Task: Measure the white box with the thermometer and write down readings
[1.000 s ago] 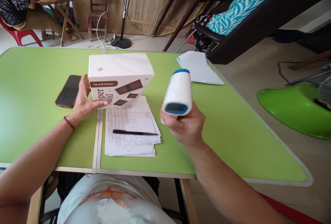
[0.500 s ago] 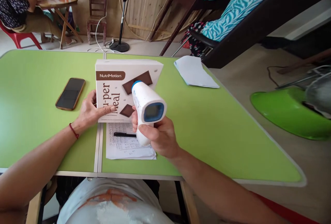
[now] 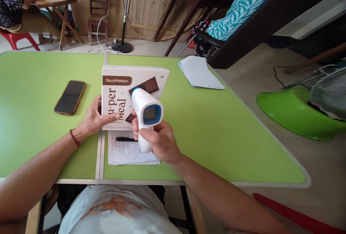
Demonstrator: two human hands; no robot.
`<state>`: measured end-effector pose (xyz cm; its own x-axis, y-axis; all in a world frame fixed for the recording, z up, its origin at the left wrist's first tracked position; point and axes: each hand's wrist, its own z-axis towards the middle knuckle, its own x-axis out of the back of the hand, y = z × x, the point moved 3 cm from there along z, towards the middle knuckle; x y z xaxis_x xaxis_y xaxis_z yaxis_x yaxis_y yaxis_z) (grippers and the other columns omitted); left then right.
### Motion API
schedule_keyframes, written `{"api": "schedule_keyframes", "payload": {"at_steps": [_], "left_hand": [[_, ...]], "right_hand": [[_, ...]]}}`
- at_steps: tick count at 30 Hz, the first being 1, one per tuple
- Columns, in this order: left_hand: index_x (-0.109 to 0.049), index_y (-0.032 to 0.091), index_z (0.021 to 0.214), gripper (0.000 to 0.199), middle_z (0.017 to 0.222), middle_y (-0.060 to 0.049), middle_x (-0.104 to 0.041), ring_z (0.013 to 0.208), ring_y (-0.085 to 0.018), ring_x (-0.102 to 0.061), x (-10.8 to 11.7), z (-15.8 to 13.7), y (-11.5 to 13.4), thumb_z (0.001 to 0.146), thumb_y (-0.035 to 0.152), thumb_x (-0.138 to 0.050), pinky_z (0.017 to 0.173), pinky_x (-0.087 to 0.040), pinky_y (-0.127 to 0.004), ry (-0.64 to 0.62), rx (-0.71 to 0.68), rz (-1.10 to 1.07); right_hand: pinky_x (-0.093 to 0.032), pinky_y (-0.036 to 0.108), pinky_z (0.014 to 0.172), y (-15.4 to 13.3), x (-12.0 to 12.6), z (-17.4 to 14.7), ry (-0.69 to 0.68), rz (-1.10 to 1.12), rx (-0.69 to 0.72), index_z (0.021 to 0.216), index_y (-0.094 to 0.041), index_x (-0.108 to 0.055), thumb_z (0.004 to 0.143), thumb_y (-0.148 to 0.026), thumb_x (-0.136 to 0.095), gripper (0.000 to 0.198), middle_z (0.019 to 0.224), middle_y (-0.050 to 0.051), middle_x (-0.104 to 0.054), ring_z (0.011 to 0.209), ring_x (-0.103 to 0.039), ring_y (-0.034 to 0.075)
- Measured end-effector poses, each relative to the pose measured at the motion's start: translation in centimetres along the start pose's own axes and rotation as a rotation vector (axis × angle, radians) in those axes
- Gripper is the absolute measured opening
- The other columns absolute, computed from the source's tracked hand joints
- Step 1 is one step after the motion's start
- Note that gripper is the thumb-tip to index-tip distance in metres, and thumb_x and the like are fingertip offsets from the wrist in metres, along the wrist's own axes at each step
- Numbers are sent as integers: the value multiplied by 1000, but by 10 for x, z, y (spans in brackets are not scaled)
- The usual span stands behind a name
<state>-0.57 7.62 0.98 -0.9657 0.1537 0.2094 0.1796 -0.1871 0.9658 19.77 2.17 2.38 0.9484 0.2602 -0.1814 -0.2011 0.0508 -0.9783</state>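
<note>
My left hand [image 3: 93,116] grips the lower left side of a white box [image 3: 147,75] with brown print, thumb across its front and the other fingers behind. In my right hand [image 3: 159,138] is a white infrared thermometer [image 3: 146,100] with a blue-rimmed screen, held by its handle. Its blue front end points at the box and overlaps it in view; whether they touch I cannot tell. Below the box lie handwritten papers [image 3: 129,156] with a black pen [image 3: 124,139] on top, its right end hidden by my right hand.
A smartphone [image 3: 70,97] lies left of the box on the green table [image 3: 216,136]. White sheets [image 3: 200,72] rest near the far right edge. Beyond stand a microphone stand [image 3: 123,46], a wooden chair [image 3: 97,10] and two seated people. A green plastic object [image 3: 292,115] is at right.
The thermometer has moved slightly left across the front of the box. The box's face has turned a little and sits slightly lower in view. The camera view has shifted slightly.
</note>
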Motion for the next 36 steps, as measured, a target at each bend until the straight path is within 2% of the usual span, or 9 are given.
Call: {"api": "schedule_keyframes", "payload": {"at_steps": [4, 8, 14, 22, 29, 36], "left_hand": [[-53, 17, 121, 78, 116, -16, -74, 107, -34, -73, 0, 0, 2, 63, 49, -94, 86, -64, -49, -51, 14, -18], [-57, 16, 118, 72, 117, -16, -73, 112, -35, -71, 1, 0, 3, 65, 50, -93, 86, -63, -49, -77, -2, 26], [-61, 17, 114, 64, 116, -14, -75, 103, -32, -73, 2, 1, 2, 67, 48, -93, 82, -63, -45, -100, -34, 52], [-59, 16, 116, 74, 120, -17, -73, 106, -33, -72, 3, 1, 0, 63, 55, -92, 81, -63, -45, -109, 10, 55], [-61, 15, 118, 76, 120, -17, -72, 104, -32, -72, 7, 2, 5, 64, 58, -91, 82, -62, -44, -127, 24, 144], [-60, 14, 119, 81, 125, -19, -70, 110, -35, -70, 5, 1, 2, 60, 58, -93, 86, -61, -49, -107, 55, 60]], "right_hand": [[-46, 33, 57, 0, 1, 0, 5, -25, 21, 77, -22, -63, 77, -45, -75, 26, 68, -1, -61, 60, -52, 15], [-48, 35, 62, 2, 1, 0, 27, -76, 54, 80, -22, -65, 76, -51, -76, 31, 72, 0, -63, 64, -55, 16], [-50, 36, 63, 4, 2, -1, 32, -97, 67, 81, -23, -65, 75, -57, -76, 36, 73, 1, -65, 66, -57, 17], [-49, 37, 62, 3, 2, -3, 21, -102, 43, 86, -23, -66, 77, -54, -77, 34, 73, 0, -61, 65, -55, 17], [-48, 36, 62, 2, 1, -3, -2, -95, 36, 89, -23, -65, 79, -50, -76, 31, 73, 0, -59, 65, -54, 17], [-48, 35, 62, 3, 1, -3, -6, -64, 30, 89, -22, -65, 78, -49, -77, 31, 75, 0, -60, 66, -54, 17]]}}
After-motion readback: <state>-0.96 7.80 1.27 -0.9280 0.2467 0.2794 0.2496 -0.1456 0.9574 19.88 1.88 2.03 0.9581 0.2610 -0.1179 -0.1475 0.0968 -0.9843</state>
